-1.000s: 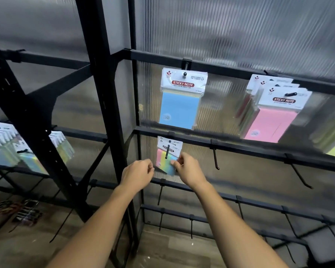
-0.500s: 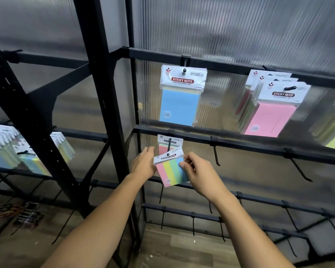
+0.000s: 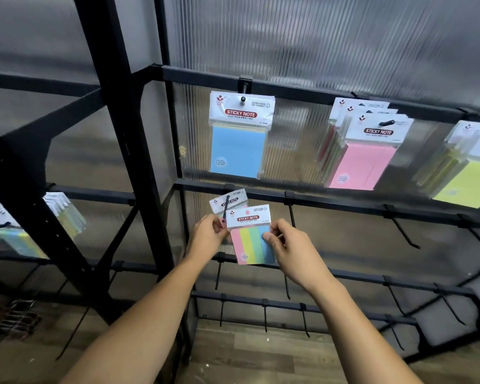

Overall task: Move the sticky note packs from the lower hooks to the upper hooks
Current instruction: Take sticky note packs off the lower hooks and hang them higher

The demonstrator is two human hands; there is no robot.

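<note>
L hand (image 3: 209, 234) & R hand (image 3: 291, 250) each pinched a side of the striped pack (image 3: 251, 241), prob. to keep it flat & ready for the upper hook (image 3: 243, 99).

Shop display: a black rack (image 3: 117, 134) of peg hooks (image 3: 405, 234), packaged sticky notes (image 3: 363, 162) hanging at one o'clock, ribbed plastic backing (image 3: 316, 37).

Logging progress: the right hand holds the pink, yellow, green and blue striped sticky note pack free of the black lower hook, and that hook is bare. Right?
Not bare. In the head view the right hand holds the striped sticky note pack free of the black lower hook, but one more white-headed sticky note pack hangs on that hook behind it.
</note>
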